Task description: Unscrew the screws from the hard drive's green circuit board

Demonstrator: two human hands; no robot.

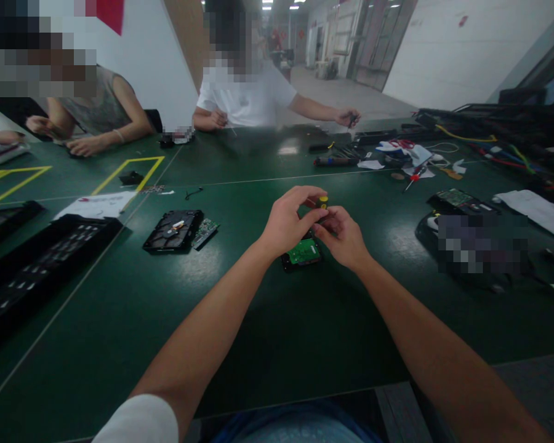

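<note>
In the middle of the table lies a hard drive with its green circuit board facing up. Above its far end my left hand is closed around a screwdriver, whose yellow-topped handle shows between thumb and fingers. The shaft and tip are hidden behind my hands. My right hand is beside the left one, its fingers curled and pinched low by the screwdriver at the drive's right edge. What those fingertips hold, if anything, is hidden.
Left of my hands lie an opened black drive and a loose circuit board. Long black trays occupy the left side. At right are another drive, tools and a cable heap. Two people work across the table.
</note>
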